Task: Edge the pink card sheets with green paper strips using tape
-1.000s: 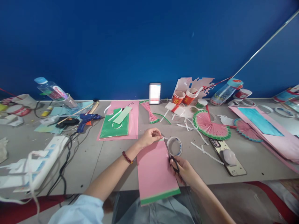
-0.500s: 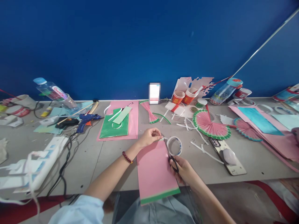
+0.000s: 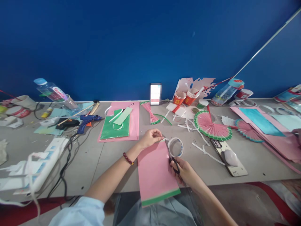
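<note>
My left hand [image 3: 150, 137] pinches the far top edge of a pink paper sheet [image 3: 155, 171] that has a green band along its near edge. My right hand [image 3: 184, 171] grips black-handled scissors [image 3: 173, 163], their blades running up along the sheet's right edge. A roll of clear tape [image 3: 176, 147] lies on the table just right of the blades. A red bead bracelet sits on my left wrist.
A grey table [image 3: 113, 157] holds a watermelon paper fan [image 3: 211, 126], red paper cups [image 3: 184, 98], a phone [image 3: 231, 160], a green sheet on pink paper [image 3: 115, 128], a blue glue gun [image 3: 88, 120], a power strip [image 3: 44, 163] and bottles [image 3: 55, 92]. Pink and blue sheets [image 3: 263, 125] lie right.
Almost nothing differs. My right hand with the scissors has crept slightly up and left along the sheet's right edge; my left hand holds still.
</note>
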Demonstrator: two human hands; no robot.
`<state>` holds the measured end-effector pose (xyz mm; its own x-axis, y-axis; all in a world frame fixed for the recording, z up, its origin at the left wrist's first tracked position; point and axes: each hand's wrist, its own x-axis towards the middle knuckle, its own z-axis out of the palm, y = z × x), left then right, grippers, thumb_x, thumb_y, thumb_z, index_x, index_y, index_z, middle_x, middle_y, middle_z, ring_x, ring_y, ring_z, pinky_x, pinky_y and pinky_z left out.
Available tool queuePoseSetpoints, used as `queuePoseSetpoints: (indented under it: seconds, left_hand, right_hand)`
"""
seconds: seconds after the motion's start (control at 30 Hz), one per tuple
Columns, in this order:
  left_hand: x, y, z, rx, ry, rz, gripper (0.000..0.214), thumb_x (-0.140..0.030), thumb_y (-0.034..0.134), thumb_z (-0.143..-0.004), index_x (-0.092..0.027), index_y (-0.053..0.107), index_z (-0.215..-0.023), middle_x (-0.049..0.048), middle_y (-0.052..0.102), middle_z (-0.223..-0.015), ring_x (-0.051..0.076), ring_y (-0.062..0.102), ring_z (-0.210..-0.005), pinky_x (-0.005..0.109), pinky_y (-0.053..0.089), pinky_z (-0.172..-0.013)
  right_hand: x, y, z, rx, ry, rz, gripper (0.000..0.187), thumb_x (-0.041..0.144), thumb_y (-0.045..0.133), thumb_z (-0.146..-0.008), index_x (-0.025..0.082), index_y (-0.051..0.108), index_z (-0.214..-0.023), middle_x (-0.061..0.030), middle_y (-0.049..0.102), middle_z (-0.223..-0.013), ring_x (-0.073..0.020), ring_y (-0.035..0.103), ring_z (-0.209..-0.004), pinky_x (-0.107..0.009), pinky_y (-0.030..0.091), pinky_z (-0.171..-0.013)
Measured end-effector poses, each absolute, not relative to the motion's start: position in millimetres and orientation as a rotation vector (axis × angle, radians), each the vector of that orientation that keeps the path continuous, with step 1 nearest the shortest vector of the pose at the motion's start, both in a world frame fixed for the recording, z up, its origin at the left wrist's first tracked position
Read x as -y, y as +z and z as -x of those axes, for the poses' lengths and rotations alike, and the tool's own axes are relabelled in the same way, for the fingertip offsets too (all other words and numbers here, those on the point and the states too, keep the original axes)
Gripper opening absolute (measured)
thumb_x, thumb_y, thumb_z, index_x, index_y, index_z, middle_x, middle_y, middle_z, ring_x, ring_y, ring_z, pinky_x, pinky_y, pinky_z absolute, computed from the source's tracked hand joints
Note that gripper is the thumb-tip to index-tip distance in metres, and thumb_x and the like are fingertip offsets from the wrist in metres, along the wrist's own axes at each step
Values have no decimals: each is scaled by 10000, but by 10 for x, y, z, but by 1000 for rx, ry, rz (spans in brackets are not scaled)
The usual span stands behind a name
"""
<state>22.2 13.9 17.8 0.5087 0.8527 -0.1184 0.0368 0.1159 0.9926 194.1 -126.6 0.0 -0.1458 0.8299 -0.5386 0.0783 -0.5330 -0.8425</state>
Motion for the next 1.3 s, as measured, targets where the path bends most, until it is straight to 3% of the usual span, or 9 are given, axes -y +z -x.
queuePoseSetpoints:
  seconds: [1.3]
  left_hand:
    - [-140, 166, -227, -851, 718, -1324, 337, -399, 757, -612, -145, 556, -706, 2, 605, -682, 99, 560, -640, 220, 429, -627]
  right_hand:
    - [1273, 63, -1920, 1093, 1754, 1552, 434, 629, 476, -782, 197, 437, -757, 59, 502, -537, -32, 368, -287, -167, 220, -264]
